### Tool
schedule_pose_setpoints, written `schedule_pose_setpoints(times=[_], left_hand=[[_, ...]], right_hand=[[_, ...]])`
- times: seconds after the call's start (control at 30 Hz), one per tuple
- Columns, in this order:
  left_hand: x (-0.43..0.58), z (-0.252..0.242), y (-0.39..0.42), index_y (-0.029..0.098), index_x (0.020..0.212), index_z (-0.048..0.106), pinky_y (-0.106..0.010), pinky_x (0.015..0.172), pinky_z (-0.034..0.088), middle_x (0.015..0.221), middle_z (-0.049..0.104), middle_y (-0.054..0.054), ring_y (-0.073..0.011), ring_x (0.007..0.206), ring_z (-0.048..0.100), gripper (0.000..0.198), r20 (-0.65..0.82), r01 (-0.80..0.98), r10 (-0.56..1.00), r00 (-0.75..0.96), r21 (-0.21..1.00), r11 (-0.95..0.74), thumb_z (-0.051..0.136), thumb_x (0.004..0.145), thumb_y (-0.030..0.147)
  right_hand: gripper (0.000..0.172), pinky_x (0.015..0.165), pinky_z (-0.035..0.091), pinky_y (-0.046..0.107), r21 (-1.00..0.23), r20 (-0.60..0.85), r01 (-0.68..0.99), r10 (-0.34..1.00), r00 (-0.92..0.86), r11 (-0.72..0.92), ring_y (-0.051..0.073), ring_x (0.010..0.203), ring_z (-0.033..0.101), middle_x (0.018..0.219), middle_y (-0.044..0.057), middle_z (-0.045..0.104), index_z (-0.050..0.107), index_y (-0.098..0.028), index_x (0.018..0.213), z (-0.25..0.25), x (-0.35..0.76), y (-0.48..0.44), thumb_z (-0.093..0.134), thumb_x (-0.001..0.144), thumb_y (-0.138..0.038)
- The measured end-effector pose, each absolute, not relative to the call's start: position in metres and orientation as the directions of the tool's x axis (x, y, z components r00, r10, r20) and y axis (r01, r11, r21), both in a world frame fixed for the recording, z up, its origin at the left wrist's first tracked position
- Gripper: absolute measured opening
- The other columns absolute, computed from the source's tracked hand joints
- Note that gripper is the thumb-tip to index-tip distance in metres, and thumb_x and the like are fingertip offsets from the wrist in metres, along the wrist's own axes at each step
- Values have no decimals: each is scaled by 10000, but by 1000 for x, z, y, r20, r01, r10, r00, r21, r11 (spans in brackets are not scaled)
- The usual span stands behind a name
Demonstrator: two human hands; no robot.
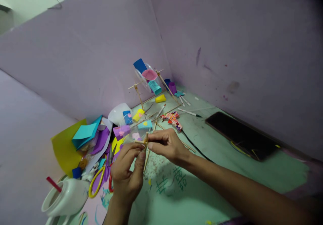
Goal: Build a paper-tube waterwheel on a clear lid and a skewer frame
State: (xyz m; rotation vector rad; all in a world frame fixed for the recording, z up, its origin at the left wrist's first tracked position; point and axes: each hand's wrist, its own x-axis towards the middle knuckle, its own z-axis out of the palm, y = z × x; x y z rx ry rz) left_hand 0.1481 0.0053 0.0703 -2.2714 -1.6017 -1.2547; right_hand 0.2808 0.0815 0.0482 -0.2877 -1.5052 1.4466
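Observation:
My left hand and my right hand meet at the middle of the view, both with fingers pinched on a frame of thin wooden sticks. The sticks cross at a joint right between my fingertips. My left hand grips from below and the left, my right hand from the right. Just behind them stands a small wheel of clear discs with coloured paper cups. A patterned glue gun lies beyond my right hand, its black cord trailing right.
A second paper-cup wheel stands on sticks near the wall corner. Left are coloured paper sheets, yellow-handled scissors and a white mug-like container with a red straw. Markers and a dark phone-like slab lie right.

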Motion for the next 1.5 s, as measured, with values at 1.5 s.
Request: schedule_pose_setpoints(times=[1.5], left_hand=[[202,107,27,188,613,562,-262,426,206,580,560,-3,-137,432,478,153,626,927,749,218,-373,42,467,719,131]], right_hand=[[227,489,288,211,-873,432,-377,848,-306,309,87,529,351,502,-35,367,459,-151,458,35,263,91,503,678,-186]])
